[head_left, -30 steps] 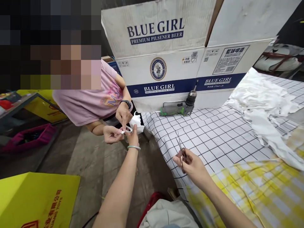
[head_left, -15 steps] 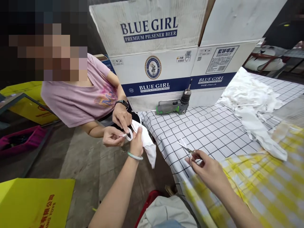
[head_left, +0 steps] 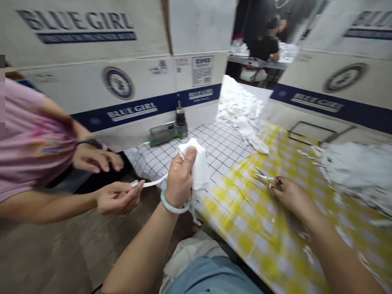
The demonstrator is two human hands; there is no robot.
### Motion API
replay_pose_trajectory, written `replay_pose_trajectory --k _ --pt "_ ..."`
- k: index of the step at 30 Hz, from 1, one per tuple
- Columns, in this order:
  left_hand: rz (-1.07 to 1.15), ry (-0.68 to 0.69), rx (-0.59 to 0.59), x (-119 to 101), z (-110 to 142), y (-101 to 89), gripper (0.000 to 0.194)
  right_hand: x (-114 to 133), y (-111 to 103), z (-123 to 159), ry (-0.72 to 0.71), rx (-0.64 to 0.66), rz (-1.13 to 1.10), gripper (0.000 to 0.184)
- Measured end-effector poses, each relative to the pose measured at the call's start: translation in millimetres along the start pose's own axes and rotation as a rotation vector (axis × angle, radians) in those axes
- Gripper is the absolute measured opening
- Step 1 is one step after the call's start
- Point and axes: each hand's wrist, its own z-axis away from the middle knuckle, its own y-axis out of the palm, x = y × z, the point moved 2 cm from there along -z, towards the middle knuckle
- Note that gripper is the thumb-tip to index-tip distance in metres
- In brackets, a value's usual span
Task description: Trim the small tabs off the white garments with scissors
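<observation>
My left hand (head_left: 180, 175), with a pale green bangle on its wrist, is closed around a bunched white cloth piece (head_left: 199, 163) held above the table's corner. A thin white strip (head_left: 153, 183) runs from the cloth to the fingers of a person in a pink shirt (head_left: 27, 134), whose nearer hand (head_left: 118, 196) pinches its end. My right hand (head_left: 290, 196) rests on the yellow checked cloth (head_left: 254, 228) and grips small scissors (head_left: 265, 176) that point left.
Blue Girl beer cartons (head_left: 122, 81) wall the table's far side and right side. A green cordless drill (head_left: 167, 130) lies against the carton on the black-and-white grid cloth (head_left: 220, 143). White fabric scraps (head_left: 241, 110) are heaped behind and at the right (head_left: 358, 167).
The view has swung right. My left hand pulled the white cloth back over the table corner while the other person kept the strip's end. My right hand with the scissors lowered onto the yellow cloth.
</observation>
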Motion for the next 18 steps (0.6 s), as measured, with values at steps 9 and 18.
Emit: replay_pose_trajectory --k 9,18 --pt "-1.022 0.056 0.778 75 -2 71.0 0.043 -65 -17 1 0.104 0.066 0.040 0.039" --pt "-1.272 0.423 0.787 89 15 33.9 0.019 15 11 41 -0.228 -0.192 -0.183 0.055"
